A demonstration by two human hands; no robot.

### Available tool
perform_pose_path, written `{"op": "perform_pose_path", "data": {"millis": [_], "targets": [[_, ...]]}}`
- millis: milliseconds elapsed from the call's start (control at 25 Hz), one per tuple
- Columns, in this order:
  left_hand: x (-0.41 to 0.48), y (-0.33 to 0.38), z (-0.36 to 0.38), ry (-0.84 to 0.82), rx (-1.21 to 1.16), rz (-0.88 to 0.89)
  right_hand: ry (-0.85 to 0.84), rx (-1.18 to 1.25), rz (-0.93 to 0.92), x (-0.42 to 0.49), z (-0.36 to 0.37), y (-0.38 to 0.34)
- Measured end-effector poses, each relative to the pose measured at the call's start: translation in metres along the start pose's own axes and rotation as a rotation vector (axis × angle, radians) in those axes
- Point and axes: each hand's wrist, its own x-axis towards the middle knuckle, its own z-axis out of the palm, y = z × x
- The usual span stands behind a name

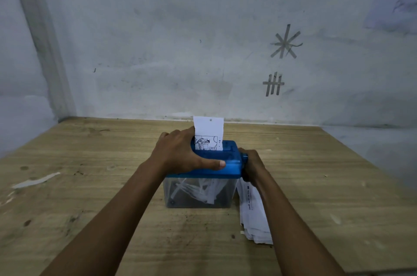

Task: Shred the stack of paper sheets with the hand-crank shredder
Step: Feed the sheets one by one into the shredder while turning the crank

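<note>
Forearm (293, 219) over paper stack (253, 214), crank (245, 158) barely visible behind right hand (254, 164)

Dim, cool, even light, soft shadows, wide-angle bending at edges, slight softness throughout

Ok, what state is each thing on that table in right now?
White printed paper sheet: upright, partly fed into the slot.
Blue plastic shredder top: seated on bin, gripped by left hand.
Clear plastic bin: partly filled with shreds.
Stack of white paper sheets: lying beside bin.
Right hand: curled round side crank.
</note>
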Motion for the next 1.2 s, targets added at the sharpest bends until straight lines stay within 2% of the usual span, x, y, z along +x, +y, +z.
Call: {"op": "perform_pose_path", "data": {"millis": [120,200,320,400,520,640,800,960,1040,1120,1200], "targets": [[0.001,0.003,-0.001,0.000,0.006,-0.027,0.170,0.008,-0.162,-0.026,-0.004,0.020],[0.003,0.002,0.001,-0.002,0.006,-0.045,0.169,-0.033,-0.208,-0.050,-0.007,0.033],[0.007,0.000,0.003,-0.017,0.033,-0.070,0.207,-0.294,-0.389,-0.088,-0.019,0.039],[0.007,0.000,0.003,-0.030,0.048,-0.069,0.308,-0.362,-0.541,-0.110,-0.022,0.026],[0.005,0.001,0.001,-0.033,0.054,-0.044,0.515,-0.369,-0.617,-0.116,-0.022,-0.009],[0.000,0.005,-0.003,-0.036,0.031,-0.006,0.586,-0.363,-0.609,-0.102,-0.022,-0.047],[0.001,0.004,-0.004,-0.024,-0.018,0.014,0.431,-0.363,-0.510,-0.049,-0.019,-0.080],[0.004,0.001,-0.002,-0.020,-0.009,0.006,0.236,-0.116,-0.291,-0.002,-0.003,-0.051],[0.002,0.004,-0.001,0.000,0.005,0.012,0.221,0.027,-0.228,0.005,-0.003,-0.035],[0.002,0.005,-0.003,0.016,0.002,0.003,0.244,0.036,-0.203,0.005,-0.005,-0.033],[-0.001,0.006,-0.006,0.021,-0.010,-0.009,0.172,-0.018,-0.124,0.001,-0.004,-0.025]]}}
